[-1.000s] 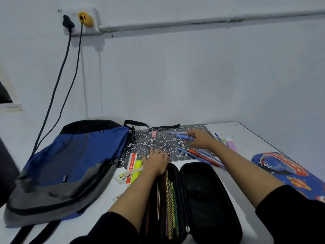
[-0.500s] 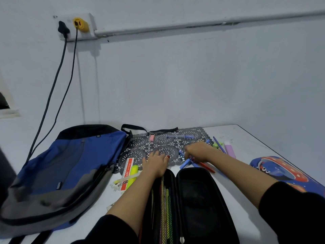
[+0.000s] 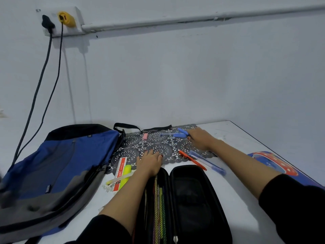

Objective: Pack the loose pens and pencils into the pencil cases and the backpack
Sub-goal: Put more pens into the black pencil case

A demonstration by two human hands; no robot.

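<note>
Reaching away from the mat's near edge, the right hand point(image 3: 200, 139) is now at the far side of the lace mat point(image 3: 158, 145), fingertips pinching a blue pen point(image 3: 182, 131). The left hand point(image 3: 151, 162) lies flat, fingers spread, at the far end of the open black pencil case point(image 3: 193, 199). An orange pen point(image 3: 191, 160) lies loose on the desk point(image 3: 228, 182), and the backpack point(image 3: 61, 164) lies at the left.

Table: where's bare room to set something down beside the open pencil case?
Bare table lies right of the black pencil case, up to the printed case, and at the far right corner beyond the lace mat. Crowded: ruler and highlighter between case and backpack.
</note>
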